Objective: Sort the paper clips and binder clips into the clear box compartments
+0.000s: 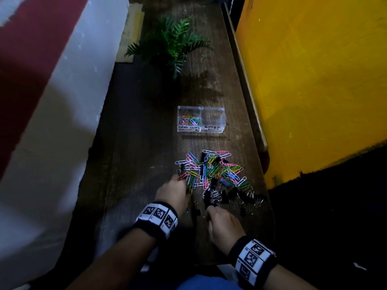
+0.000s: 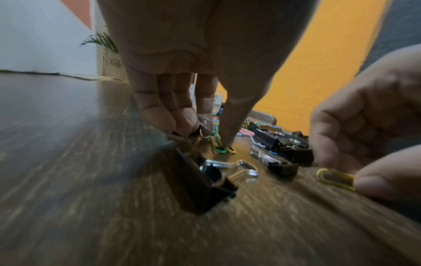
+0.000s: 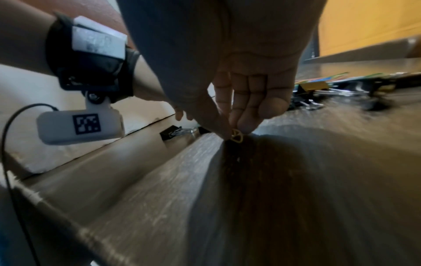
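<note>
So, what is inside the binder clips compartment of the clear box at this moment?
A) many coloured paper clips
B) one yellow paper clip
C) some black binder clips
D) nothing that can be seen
D: in the head view the right compartment, labelled for binder clips, shows nothing inside, while the left compartment of the box holds coloured paper clips.

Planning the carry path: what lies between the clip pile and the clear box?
Bare wooden table, as the head view shows: nothing lies between the clip pile and the clear box.
</note>
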Available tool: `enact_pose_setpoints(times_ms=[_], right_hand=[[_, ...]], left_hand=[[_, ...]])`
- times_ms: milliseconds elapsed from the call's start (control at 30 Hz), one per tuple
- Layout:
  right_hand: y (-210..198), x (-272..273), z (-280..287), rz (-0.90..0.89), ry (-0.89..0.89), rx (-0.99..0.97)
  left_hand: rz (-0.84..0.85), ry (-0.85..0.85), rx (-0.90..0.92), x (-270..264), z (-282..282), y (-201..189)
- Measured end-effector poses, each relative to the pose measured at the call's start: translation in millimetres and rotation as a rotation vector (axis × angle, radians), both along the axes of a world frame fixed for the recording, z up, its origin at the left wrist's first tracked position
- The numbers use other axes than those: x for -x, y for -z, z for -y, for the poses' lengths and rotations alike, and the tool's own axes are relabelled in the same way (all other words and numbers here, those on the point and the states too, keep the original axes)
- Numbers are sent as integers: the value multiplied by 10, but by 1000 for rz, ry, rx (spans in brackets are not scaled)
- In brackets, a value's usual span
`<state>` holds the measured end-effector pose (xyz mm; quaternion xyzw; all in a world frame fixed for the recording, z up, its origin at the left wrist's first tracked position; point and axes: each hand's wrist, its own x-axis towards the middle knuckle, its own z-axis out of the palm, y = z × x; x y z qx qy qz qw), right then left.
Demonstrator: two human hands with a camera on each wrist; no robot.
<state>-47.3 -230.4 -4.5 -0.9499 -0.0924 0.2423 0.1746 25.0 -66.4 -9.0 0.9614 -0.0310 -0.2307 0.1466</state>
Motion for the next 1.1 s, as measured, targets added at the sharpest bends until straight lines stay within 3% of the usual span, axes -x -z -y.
enact_pose_setpoints(times_ms=[333, 667, 833, 1100], right_hand=[[29, 48, 103, -3, 67, -65], [-18, -71, 152, 22, 181, -133], [22, -202, 204, -18, 328, -317], [-14, -336, 309, -79, 449, -448]], left_hand=[[-76, -20, -28, 24, -60, 1], [39, -176, 219, -4, -162, -242], [126, -287, 342, -436, -140, -413], [314, -304, 462, -1662, -100, -576]])
